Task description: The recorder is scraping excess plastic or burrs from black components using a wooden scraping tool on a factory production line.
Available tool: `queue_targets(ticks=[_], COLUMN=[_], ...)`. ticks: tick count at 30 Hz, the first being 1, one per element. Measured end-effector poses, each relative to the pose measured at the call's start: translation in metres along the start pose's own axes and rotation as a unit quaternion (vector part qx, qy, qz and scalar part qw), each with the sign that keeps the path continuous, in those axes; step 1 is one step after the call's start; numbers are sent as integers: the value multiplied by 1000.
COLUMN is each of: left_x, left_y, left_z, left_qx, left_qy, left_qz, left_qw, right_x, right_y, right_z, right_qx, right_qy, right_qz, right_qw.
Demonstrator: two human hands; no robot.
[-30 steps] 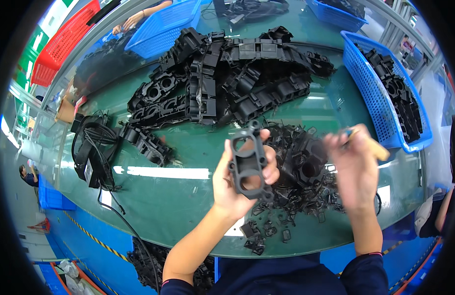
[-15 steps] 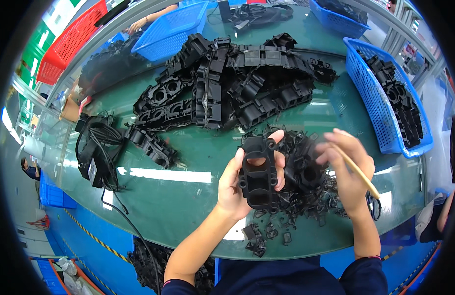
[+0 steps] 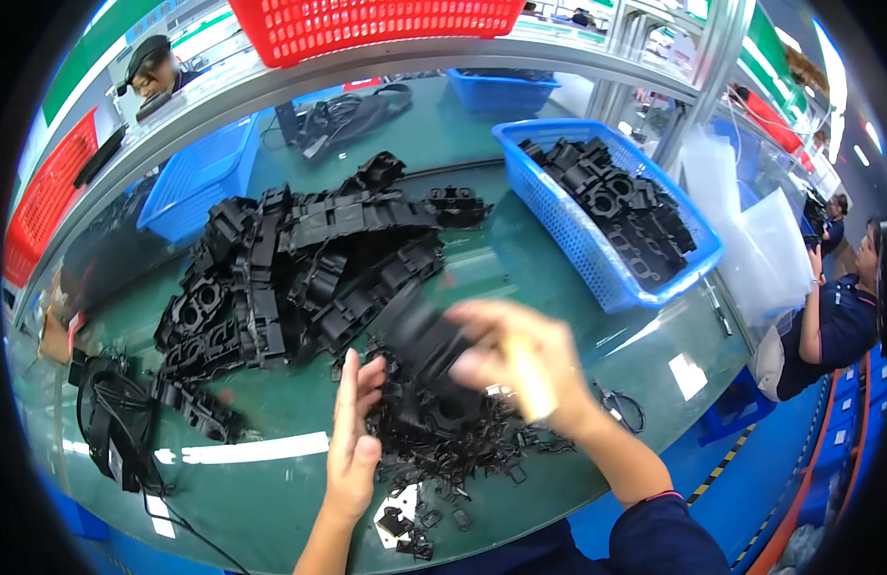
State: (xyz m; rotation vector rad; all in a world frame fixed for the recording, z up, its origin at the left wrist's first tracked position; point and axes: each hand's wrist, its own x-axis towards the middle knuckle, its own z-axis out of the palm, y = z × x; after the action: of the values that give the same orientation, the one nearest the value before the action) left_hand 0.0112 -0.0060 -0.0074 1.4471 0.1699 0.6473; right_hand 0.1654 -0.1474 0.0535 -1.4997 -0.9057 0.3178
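My right hand, smeared by motion, grips a black moulded plastic part. A pale, wooden-looking stick-shaped tool lies against the same hand; its tip is too blurred to make out. Left of the part, my left hand is open, its fingers stretched up and holding nothing. Beneath both hands spreads a pile of small black plastic scraps. Beyond them, a large heap of black moulded parts covers the table's middle left.
A blue basket with black parts stands at the far right. Another blue basket is at the back left. A red basket sits on the metal rail above. Black cables lie at left. A person is at the right.
The view has turned to the right. The black part has passed from my left hand to my right, which has moved it forward. My left hand has let go and opened.
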Motion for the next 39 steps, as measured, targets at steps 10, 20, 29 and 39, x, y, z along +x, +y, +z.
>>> queue_targets(ticks=[10,20,29,39], left_x=[-7,2,-3,3], left_y=[-9,-24,-18,6], left_z=[7,-2,-1,-27], left_qx=[444,489,428,425], left_qy=[-125,-158,-167,-81], left_qz=[38,78,126,33], left_qw=[886,854,879,901], right_x=[48,127,50,0], right_y=[30,102,6,44], right_z=[-230,-322,-92,16], right_qx=[-380,-312,-199,-261], right_qy=[448,412,68,-252], right_qz=[-45,-119,-183,-33], right_qw=[808,848,960,931])
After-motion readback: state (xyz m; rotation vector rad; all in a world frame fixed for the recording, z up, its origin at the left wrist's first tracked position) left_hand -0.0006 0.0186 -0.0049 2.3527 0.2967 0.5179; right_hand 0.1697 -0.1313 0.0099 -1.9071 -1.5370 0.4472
